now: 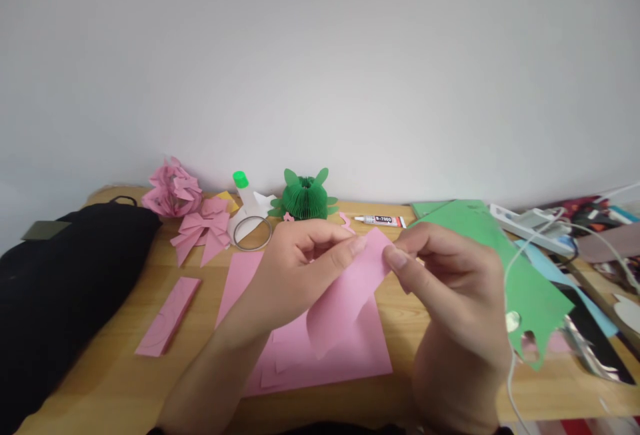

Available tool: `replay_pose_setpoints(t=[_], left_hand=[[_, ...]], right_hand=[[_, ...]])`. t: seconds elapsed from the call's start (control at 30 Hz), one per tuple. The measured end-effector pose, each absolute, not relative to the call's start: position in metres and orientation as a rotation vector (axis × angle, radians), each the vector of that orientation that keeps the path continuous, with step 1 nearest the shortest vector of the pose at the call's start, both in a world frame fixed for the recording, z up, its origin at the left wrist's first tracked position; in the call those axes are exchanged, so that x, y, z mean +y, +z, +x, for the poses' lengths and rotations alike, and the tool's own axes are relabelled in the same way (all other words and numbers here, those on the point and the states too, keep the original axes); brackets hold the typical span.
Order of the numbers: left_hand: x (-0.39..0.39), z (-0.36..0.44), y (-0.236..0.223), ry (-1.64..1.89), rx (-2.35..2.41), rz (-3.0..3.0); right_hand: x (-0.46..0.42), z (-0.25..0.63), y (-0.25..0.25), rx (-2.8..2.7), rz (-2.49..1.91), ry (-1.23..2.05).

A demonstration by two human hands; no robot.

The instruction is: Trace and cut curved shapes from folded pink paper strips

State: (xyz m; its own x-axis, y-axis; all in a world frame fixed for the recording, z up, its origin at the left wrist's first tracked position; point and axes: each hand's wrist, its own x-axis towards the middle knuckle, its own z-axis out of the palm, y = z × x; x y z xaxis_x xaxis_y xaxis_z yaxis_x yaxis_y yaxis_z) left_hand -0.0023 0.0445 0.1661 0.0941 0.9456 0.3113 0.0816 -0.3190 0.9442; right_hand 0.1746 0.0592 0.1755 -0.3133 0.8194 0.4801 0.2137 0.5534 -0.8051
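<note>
Pale wood shows along the near edge of the table (115,381), and more of it between the folded strip (169,317) on the left and the pink sheets (370,348) in the middle. There's another stretch right of the sheets, running in under the right wrist. The far edge sits against the wall (320,75), and a row of things lines it.

Up over the middle, both hands are at work on one pink piece (345,301)! The left hand (300,275) comes in with its fingers curled, thumb pressed on the upper left edge. The right hand (450,281) meets it from the other side, thumb and forefinger closed on the upper right edge. The two grips are near each other, not touching. The piece slants down toward the left forearm, its lower end above the sheets; whether it brushes them, I can't tell.

Crowding the far left corner: a pink ball (173,188), a bow (203,228), then a glue stick (245,191) with a green cap and a ring (253,250) just in front. Behind the left hand sits a green pleated figure (305,198); a glue tube (383,221) lies further right.

The left end is taken up by a black bag (65,288). On the right, the green card (480,255) lies close behind the right hand, the power strip (530,228) beyond it, and a white cable (510,375) trails down to the near edge, right beside that wrist.
</note>
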Motion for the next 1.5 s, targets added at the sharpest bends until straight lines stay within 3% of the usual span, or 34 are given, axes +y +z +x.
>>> replay_pose_setpoints(t=[0.23,0.63,0.97,1.5], left_hand=[[0.045,0.000,0.168,1.254,1.022,1.516],[0.048,-0.012,0.165,1.524,1.041,1.367],[0.043,-0.004,0.173,1.044,0.899,1.468],[0.046,-0.009,0.169,1.261,1.021,1.444]], right_hand=[[0.058,0.176,0.177,-1.846,-0.835,0.783],[0.055,0.183,0.177,-1.574,-0.942,0.758],[0.057,0.180,0.183,-1.695,-0.903,0.822],[0.056,0.182,0.176,-1.570,-0.988,0.778]])
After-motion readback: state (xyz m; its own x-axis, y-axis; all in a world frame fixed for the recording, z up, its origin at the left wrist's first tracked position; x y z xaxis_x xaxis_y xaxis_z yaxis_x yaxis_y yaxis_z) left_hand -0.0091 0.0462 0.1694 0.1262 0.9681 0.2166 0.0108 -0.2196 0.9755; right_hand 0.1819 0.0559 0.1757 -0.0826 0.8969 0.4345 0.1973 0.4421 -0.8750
